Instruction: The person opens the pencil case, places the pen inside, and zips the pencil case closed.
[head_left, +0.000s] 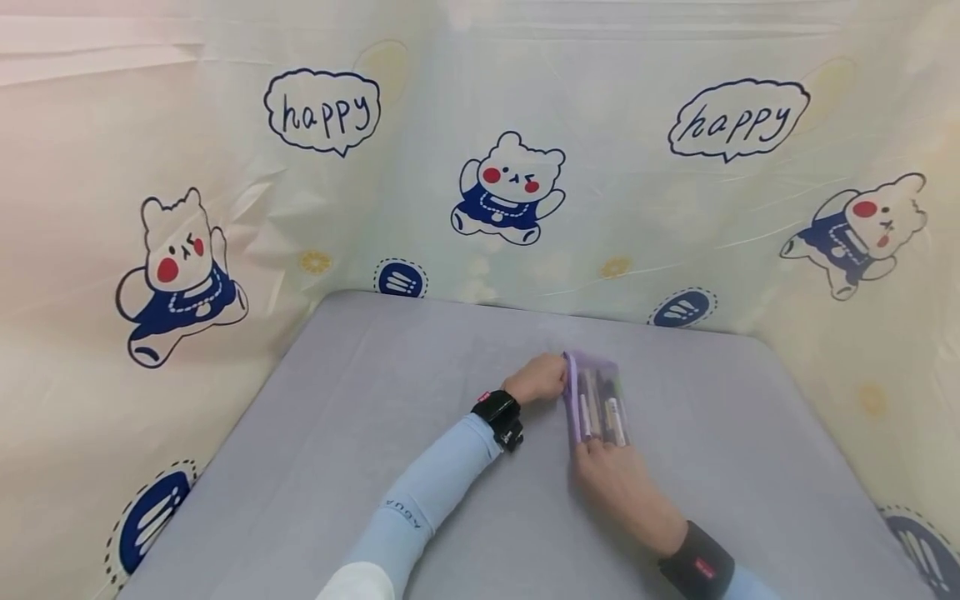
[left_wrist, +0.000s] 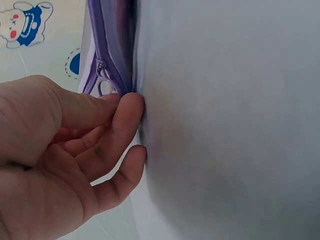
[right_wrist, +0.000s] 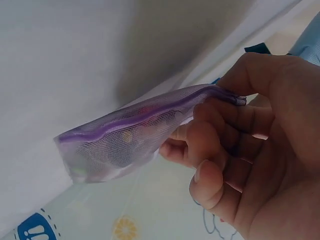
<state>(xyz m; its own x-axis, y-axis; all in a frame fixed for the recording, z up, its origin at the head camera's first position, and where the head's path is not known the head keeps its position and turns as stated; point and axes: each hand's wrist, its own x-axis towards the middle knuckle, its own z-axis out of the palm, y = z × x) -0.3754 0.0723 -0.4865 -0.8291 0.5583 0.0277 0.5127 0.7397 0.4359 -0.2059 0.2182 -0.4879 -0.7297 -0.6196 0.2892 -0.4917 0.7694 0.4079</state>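
Observation:
A see-through mesh zipper pouch (head_left: 606,379) with purple edging lies on the grey table, with several pens (head_left: 590,408) showing inside it. At its far left corner my left hand (head_left: 538,379) pinches the pouch between thumb and fingers. Close to those fingertips, in the left wrist view, the purple zipper slider (left_wrist: 101,67) has a ring pull hanging from it. My right hand (head_left: 618,487) holds the near end of the pouch. In the right wrist view its thumb and forefinger grip the end of the purple zipper band (right_wrist: 120,122), and the other fingers curl beneath.
The grey tabletop (head_left: 360,400) spreads out around both hands. Behind and beside it hangs a pale curtain (head_left: 420,167) printed with bears and the word "happy". A black wrist strap (head_left: 497,410) with a small device sits on the left wrist, another strap (head_left: 697,562) on the right.

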